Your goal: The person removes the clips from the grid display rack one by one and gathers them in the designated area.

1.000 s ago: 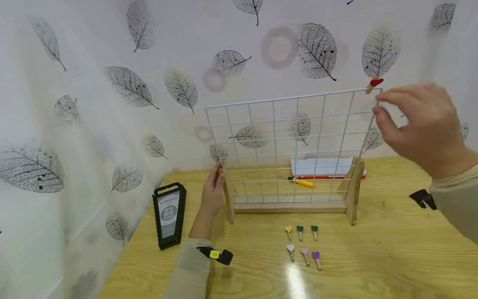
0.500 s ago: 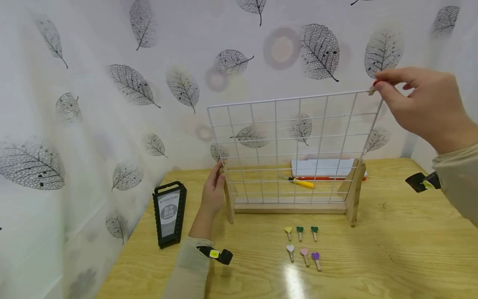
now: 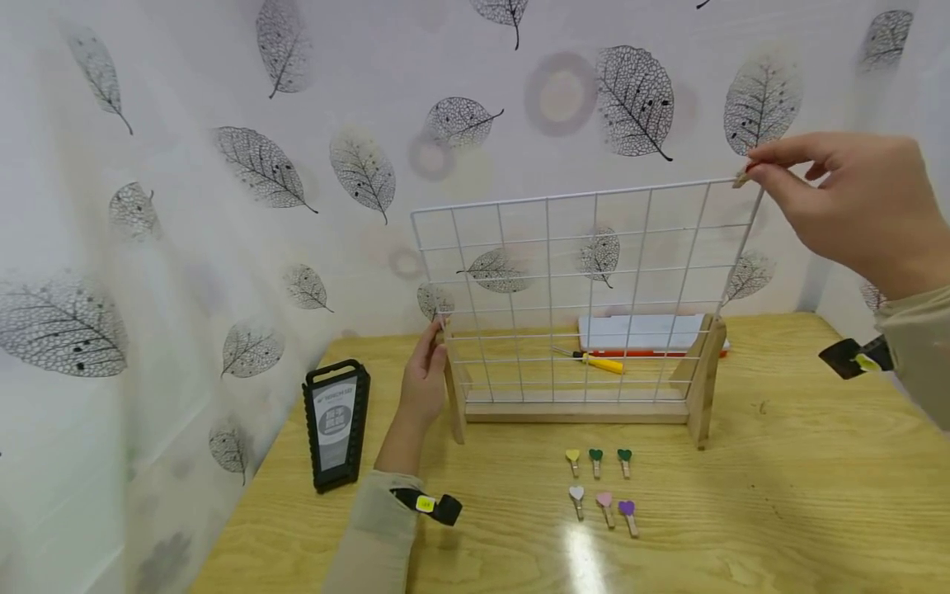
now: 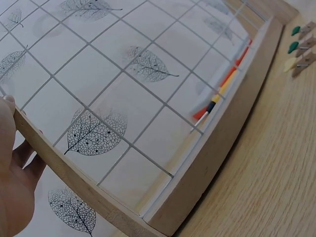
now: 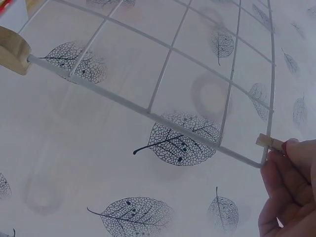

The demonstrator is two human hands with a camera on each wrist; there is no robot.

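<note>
My right hand [image 3: 853, 202] pinches a small wooden clothespin [image 5: 269, 142] with a red heart, mostly covered by thumb and finger. It straddles the top wire of a white wire grid [image 3: 549, 247] near the right corner. That grid stands upright in a wooden stand [image 3: 579, 412] on the table. My left hand [image 3: 423, 384] grips the stand's left upright, with the thumb in front and fingers behind, as the left wrist view [image 4: 74, 170] also shows on the wooden upright.
In front of the stand lie several heart clothespins, among them a yellow one [image 3: 573, 462] and a purple one [image 3: 627, 516]. A black case [image 3: 337, 425] lies at the left. Behind the grid are a yellow-handled screwdriver [image 3: 603, 363] and a white-and-red box [image 3: 638, 332].
My right hand has risen from beside the grid's right corner and now pinches the red heart clothespin there. The left hand stays on the stand.
</note>
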